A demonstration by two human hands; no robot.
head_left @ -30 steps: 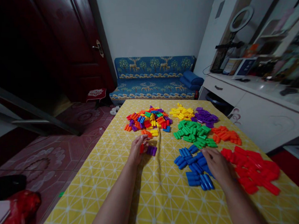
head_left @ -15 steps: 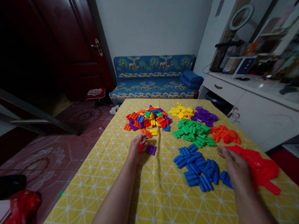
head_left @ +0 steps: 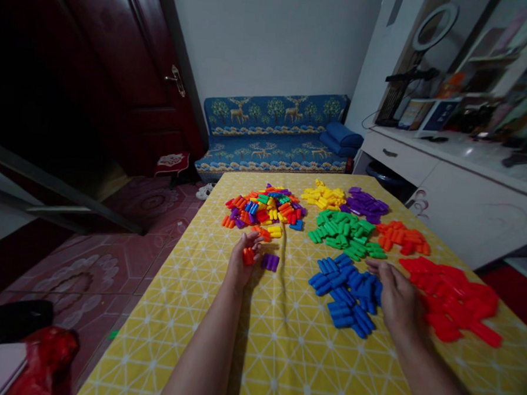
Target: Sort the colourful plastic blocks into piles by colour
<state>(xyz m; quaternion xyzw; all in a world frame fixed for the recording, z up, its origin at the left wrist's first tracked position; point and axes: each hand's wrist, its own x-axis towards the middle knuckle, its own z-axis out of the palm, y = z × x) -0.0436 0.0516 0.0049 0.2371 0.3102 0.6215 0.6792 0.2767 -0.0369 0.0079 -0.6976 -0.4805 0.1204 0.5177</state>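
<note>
My left hand (head_left: 243,256) is closed around an orange toy block (head_left: 248,255) made of joined tubes, above the left-centre of the table. A purple block (head_left: 270,262) lies just right of its fingers. Beyond it, an orange block and a yellow block (head_left: 275,230) rest in front of a mixed-colour heap (head_left: 265,206). At the right edge of the blue block pile (head_left: 347,290) is my right hand (head_left: 397,296), palm down with fingers extended; I see nothing held in it. Its underside is hidden.
Sorted piles of yellow (head_left: 323,195), purple (head_left: 367,206), green (head_left: 345,231), orange (head_left: 400,237) and red blocks (head_left: 455,299) lie on the yellow tablecloth (head_left: 281,363). A blue sofa (head_left: 270,142) stands behind; a white dresser (head_left: 475,203) is at right.
My right hand went from the blue pile rightward toward the orange and red piles, then came back left to the blue pile's edge. My left hand stays nearly still with its block.
</note>
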